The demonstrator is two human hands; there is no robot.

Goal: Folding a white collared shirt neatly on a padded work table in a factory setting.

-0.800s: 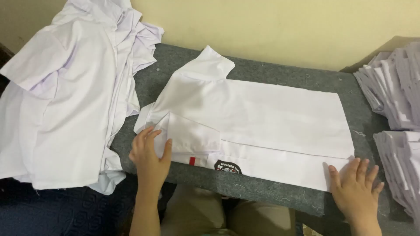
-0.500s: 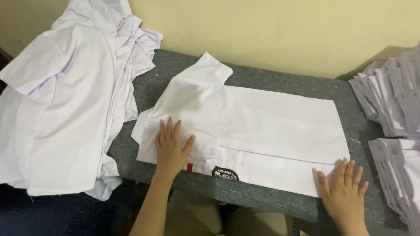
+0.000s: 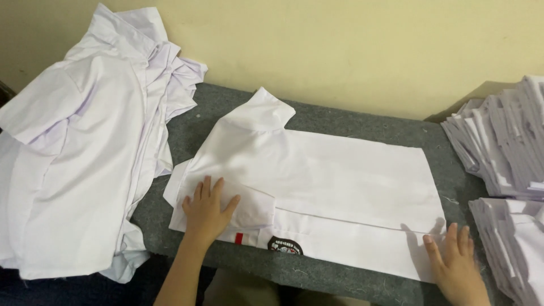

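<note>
A white shirt (image 3: pixel 317 187) lies folded flat on the grey table (image 3: pixel 362 122), and everything else sits around it. To the shirt's left a heap of unfolded white shirts (image 3: pixel 79 164) hangs over the table's end. To its right, two stacks of folded white shirts (image 3: pixel 504 141) stand at the table's far end, one behind the other. A pale yellow wall (image 3: pixel 340 51) runs behind the table.

On the shirt's near edge there is a small red tab (image 3: pixel 238 238) and, just right of it, a dark rounded badge (image 3: pixel 285 246).

The left hand (image 3: pixel 207 211) presses flat on the shirt's sleeve end, fingers spread, gripping nothing. The right hand (image 3: pixel 453 263) rests open-palmed on the shirt's near right corner, also holding nothing.
</note>
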